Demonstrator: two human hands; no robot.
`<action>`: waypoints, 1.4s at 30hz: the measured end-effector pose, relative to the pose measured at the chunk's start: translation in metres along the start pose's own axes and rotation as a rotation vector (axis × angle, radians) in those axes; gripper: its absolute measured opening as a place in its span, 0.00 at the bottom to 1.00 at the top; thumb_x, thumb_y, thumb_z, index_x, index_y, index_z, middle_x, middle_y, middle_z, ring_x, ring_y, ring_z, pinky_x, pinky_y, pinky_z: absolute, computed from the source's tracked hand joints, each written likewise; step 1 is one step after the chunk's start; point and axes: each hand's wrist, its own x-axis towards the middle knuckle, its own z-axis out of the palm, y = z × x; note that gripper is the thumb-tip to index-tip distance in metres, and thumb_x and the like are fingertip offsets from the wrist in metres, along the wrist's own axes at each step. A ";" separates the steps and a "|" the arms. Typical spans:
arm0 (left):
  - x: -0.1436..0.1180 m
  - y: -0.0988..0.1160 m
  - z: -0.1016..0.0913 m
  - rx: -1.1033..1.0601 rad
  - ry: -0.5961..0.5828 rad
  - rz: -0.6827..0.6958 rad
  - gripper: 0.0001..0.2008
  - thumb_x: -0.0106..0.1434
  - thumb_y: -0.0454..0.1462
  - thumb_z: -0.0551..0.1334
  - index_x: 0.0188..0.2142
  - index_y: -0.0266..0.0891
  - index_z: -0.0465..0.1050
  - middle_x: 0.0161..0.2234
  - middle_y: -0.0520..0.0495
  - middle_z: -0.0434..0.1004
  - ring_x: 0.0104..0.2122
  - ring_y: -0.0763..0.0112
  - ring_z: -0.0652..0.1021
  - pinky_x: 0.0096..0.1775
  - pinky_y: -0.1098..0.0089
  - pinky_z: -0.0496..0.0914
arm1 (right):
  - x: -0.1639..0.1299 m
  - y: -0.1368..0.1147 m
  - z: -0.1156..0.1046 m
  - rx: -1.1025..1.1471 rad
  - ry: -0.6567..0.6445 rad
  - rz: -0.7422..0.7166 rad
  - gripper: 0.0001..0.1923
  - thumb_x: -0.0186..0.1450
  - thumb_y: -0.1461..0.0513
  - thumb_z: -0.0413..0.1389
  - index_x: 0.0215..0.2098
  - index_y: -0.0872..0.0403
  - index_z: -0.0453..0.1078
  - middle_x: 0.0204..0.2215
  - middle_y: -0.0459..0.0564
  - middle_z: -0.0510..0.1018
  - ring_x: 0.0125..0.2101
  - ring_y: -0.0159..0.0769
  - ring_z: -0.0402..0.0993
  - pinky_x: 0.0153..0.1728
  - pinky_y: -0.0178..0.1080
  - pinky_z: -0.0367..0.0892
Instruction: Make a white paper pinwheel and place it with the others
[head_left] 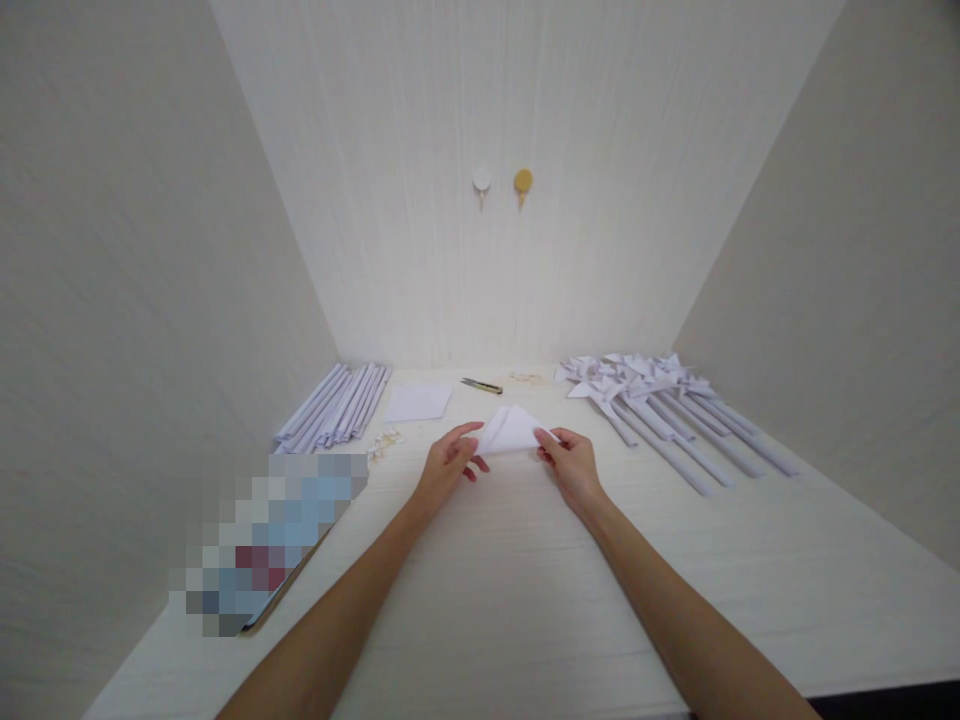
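Note:
A white sheet of paper point(511, 430), folded into a triangle with its long edge toward me, is held between both hands over the table. My left hand point(452, 460) pinches its left corner between thumb and fingers. At the opposite corner, my right hand point(568, 460) grips the paper with the thumb on top and the fingers curled beneath. Beyond the hands lies a flat stack of white paper point(418, 401). Behind the folded paper rests a small pair of thread snips or a cutter point(481, 385); its exact kind is too small to tell.
Rolled white paper sticks point(334, 408) lie at the back left. Paper pinwheels point(637, 385) on sticks are piled at the back right. Small pale pieces point(386, 442) sit near the rolls. A pixelated device point(292, 540) occupies the left side. Two hooks point(523, 182) hang on the back wall.

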 end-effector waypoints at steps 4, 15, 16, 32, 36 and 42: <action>0.000 0.000 0.002 0.031 0.017 0.002 0.17 0.40 0.43 0.65 0.28 0.34 0.71 0.19 0.48 0.73 0.20 0.72 0.73 0.19 0.75 0.63 | -0.001 0.000 -0.001 -0.070 0.026 -0.046 0.17 0.44 0.51 0.60 0.14 0.57 0.66 0.10 0.42 0.67 0.14 0.26 0.59 0.19 0.32 0.54; 0.002 0.001 -0.003 0.029 0.211 -0.008 0.12 0.46 0.43 0.62 0.21 0.34 0.73 0.21 0.45 0.75 0.22 0.71 0.73 0.24 0.72 0.66 | -0.006 -0.010 0.007 0.116 -0.124 0.039 0.17 0.39 0.56 0.64 0.23 0.57 0.69 0.17 0.45 0.75 0.18 0.26 0.66 0.22 0.31 0.61; 0.003 0.000 -0.004 0.009 0.223 -0.017 0.12 0.46 0.43 0.62 0.21 0.34 0.73 0.21 0.45 0.75 0.22 0.71 0.73 0.24 0.72 0.66 | -0.006 -0.010 0.007 0.142 -0.124 0.053 0.17 0.39 0.56 0.64 0.23 0.57 0.69 0.17 0.45 0.75 0.18 0.26 0.67 0.22 0.31 0.62; 0.004 -0.003 -0.001 -0.284 0.333 -0.109 0.13 0.35 0.40 0.69 0.17 0.33 0.70 0.18 0.50 0.72 0.24 0.72 0.75 0.35 0.69 0.70 | -0.003 -0.006 0.005 0.310 0.027 0.170 0.12 0.32 0.63 0.67 0.12 0.57 0.69 0.14 0.44 0.73 0.19 0.25 0.67 0.25 0.32 0.67; 0.004 -0.002 -0.001 -0.314 0.329 -0.124 0.13 0.34 0.39 0.69 0.15 0.32 0.69 0.17 0.50 0.72 0.23 0.74 0.75 0.33 0.71 0.70 | -0.004 -0.009 0.005 0.350 0.026 0.182 0.13 0.29 0.63 0.68 0.11 0.57 0.69 0.14 0.43 0.73 0.20 0.25 0.68 0.25 0.30 0.68; 0.005 -0.001 -0.001 -0.367 0.340 -0.118 0.13 0.31 0.38 0.70 0.13 0.32 0.69 0.16 0.51 0.71 0.21 0.77 0.73 0.31 0.73 0.70 | -0.006 -0.011 0.004 0.359 -0.002 0.181 0.14 0.28 0.62 0.68 0.10 0.57 0.69 0.16 0.43 0.74 0.22 0.24 0.69 0.25 0.27 0.67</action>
